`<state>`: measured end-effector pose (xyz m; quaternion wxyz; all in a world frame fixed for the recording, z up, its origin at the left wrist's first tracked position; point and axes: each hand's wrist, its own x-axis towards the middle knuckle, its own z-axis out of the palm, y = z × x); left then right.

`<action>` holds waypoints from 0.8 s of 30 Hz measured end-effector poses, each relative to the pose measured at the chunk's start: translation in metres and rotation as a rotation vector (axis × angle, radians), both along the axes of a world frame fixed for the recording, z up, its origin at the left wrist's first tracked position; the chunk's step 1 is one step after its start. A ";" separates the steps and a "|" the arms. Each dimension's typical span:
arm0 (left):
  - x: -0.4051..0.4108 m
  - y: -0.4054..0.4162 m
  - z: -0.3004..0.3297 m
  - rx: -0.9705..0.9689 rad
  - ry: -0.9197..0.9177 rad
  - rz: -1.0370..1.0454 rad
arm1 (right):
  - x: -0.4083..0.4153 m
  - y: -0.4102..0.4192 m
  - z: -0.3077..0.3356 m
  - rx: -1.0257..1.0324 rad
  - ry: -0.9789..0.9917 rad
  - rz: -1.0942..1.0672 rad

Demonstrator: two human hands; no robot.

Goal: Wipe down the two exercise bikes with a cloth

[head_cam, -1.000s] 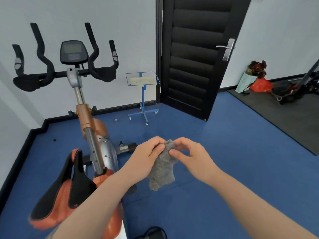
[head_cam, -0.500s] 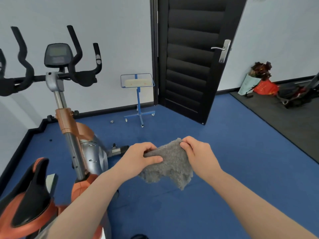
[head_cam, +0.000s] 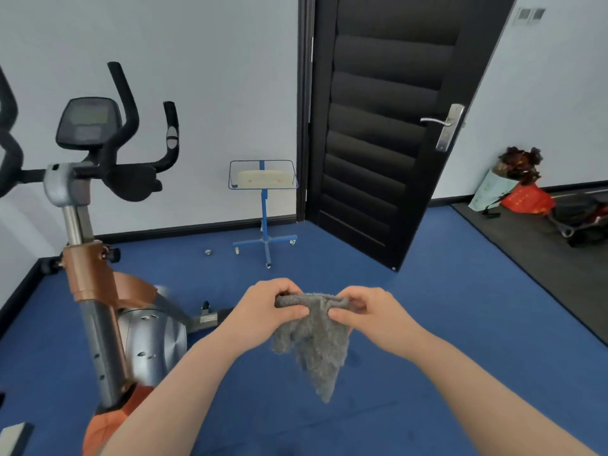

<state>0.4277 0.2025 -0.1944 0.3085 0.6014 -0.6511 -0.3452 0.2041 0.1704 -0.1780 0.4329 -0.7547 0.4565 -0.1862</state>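
A fluffy grey cloth hangs in front of me over the blue floor. My left hand pinches its top edge on the left and my right hand pinches it on the right, so the rest droops down in a point. To my left stands an orange and silver exercise bike with black handlebars and a small console; its saddle is out of view. Dark red and black equipment lies at the far right edge, too cut off to tell what it is.
A black door stands ajar straight ahead. A blue wheeled stand with a wire tray sits by the wall near a small round object. A bouquet and a red bag lean in the right corner beside a dark mat.
The view has swung right, so the bike slid left and its saddle left the frame. My hands have spread the cloth's top edge apart and it now hangs lower.
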 end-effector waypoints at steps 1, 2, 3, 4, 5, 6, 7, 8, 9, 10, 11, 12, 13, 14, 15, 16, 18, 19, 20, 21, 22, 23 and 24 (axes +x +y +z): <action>0.003 -0.016 0.001 -0.001 -0.007 0.010 | 0.003 -0.018 0.002 -0.011 0.023 0.010; 0.007 -0.031 0.000 0.008 -0.020 0.017 | 0.006 -0.034 0.004 -0.029 0.057 0.018; 0.011 -0.046 -0.002 0.020 -0.036 0.024 | 0.009 -0.051 0.004 -0.056 0.087 0.018; 0.015 -0.060 -0.004 0.039 -0.056 0.026 | 0.010 -0.066 0.004 -0.085 0.122 0.010; 0.018 -0.080 -0.008 0.062 -0.068 0.029 | 0.012 -0.087 0.002 -0.116 0.152 -0.009; 0.021 -0.087 -0.010 0.086 -0.085 0.030 | 0.012 -0.095 0.001 -0.149 0.187 -0.030; 0.024 -0.101 -0.014 0.102 -0.095 0.029 | 0.011 -0.109 -0.001 -0.178 0.227 -0.049; 0.026 -0.116 -0.019 0.119 -0.114 0.029 | 0.009 -0.124 -0.004 -0.192 0.267 -0.063; 0.027 -0.127 -0.023 0.145 -0.139 0.029 | 0.007 -0.135 -0.008 -0.192 0.301 -0.072; 0.028 -0.140 -0.028 0.168 -0.163 0.029 | 0.005 -0.147 -0.012 -0.191 0.324 -0.079; 0.028 -0.154 -0.032 0.193 -0.185 0.031 | 0.003 -0.160 -0.016 -0.192 0.342 -0.087; 0.028 -0.168 -0.037 0.227 -0.203 0.034 | 0.002 -0.174 -0.020 -0.190 0.359 -0.089; 0.028 -0.183 -0.041 0.260 -0.221 0.037 | 0.002 -0.189 -0.023 -0.192 0.376 -0.088; 0.026 -0.200 -0.045 0.286 -0.228 0.034 | 0.003 -0.206 -0.027 -0.197 0.393 -0.079; 0.024 -0.218 -0.047 0.303 -0.230 0.030 | 0.003 -0.224 -0.030 -0.202 0.410 -0.060; 0.021 -0.234 -0.049 0.308 -0.222 0.028 | 0.004 -0.242 -0.034 -0.204 0.427 -0.033; 0.012 -0.267 -0.051 0.295 -0.191 0.038 | 0.004 -0.279 -0.040 -0.221 0.459 0.013; 0.008 -0.284 -0.051 0.284 -0.176 0.050 | 0.002 -0.298 -0.042 -0.236 0.473 0.027; 0.005 -0.301 -0.050 0.280 -0.164 0.064 | 0.000 -0.316 -0.042 -0.241 0.478 0.032; 0.003 -0.318 -0.049 0.281 -0.164 0.070 | -0.003 -0.334 -0.042 -0.238 0.471 0.031; 0.001 -0.335 -0.047 0.284 -0.170 0.068 | -0.006 -0.352 -0.041 -0.232 0.461 0.030; 0.000 -0.353 -0.045 0.290 -0.174 0.064 | -0.008 -0.370 -0.040 -0.226 0.452 0.032; 0.000 -0.369 -0.044 0.290 -0.168 0.065 | -0.010 -0.387 -0.040 -0.223 0.443 0.032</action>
